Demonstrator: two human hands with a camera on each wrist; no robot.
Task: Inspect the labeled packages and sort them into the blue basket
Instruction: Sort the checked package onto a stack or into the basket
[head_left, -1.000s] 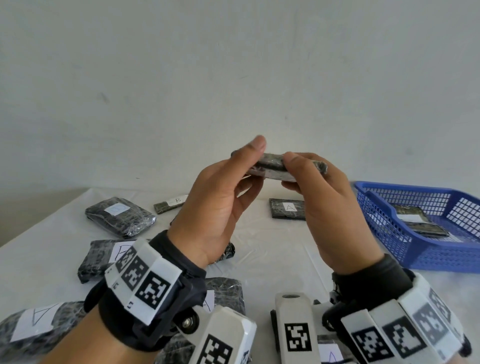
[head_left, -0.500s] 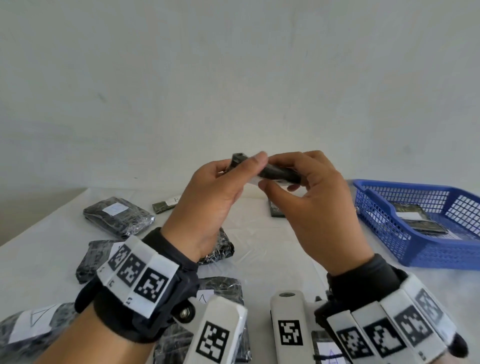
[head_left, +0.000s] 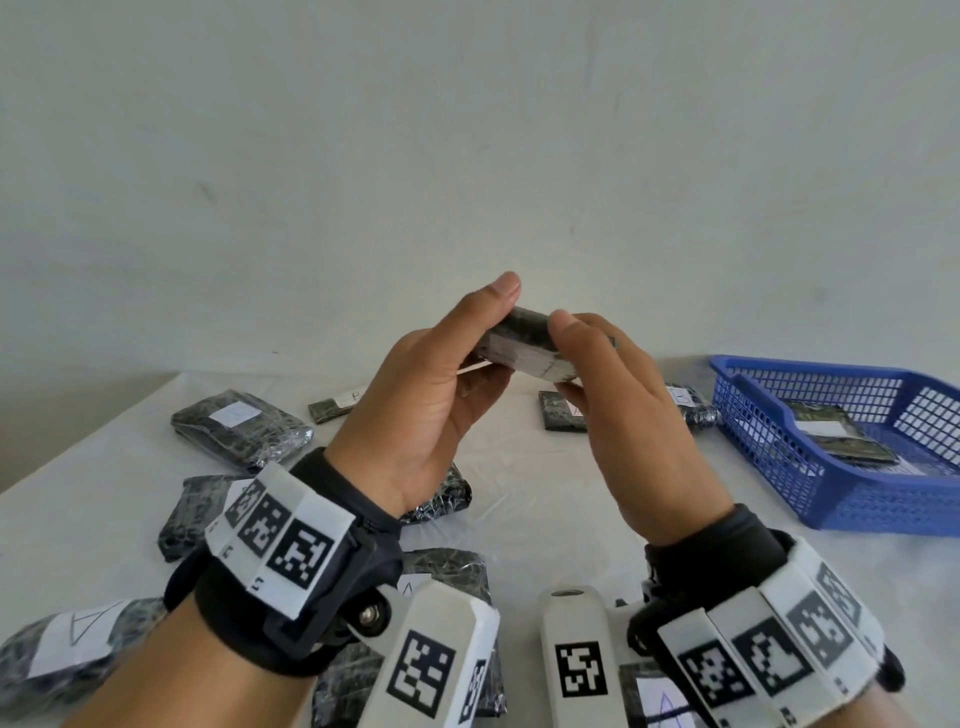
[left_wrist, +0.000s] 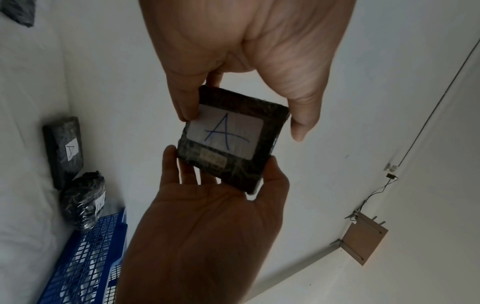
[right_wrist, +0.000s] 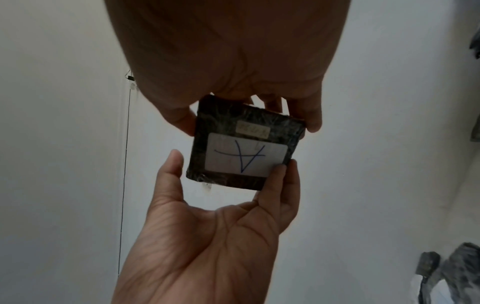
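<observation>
Since a moment ago the package has turned flatter; blue basket (head_left: 841, 499) sits right on the table, left hand (head_left: 415, 410) and right hand (head_left: 628, 431) pinching the raised A-labelled package (left_wrist: 231, 139) between them

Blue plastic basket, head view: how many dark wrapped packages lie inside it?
2. One white-labelled dark package lies at the back of the blue plastic basket; another dark package lies just in front of it. The basket wall may hide more.
</observation>
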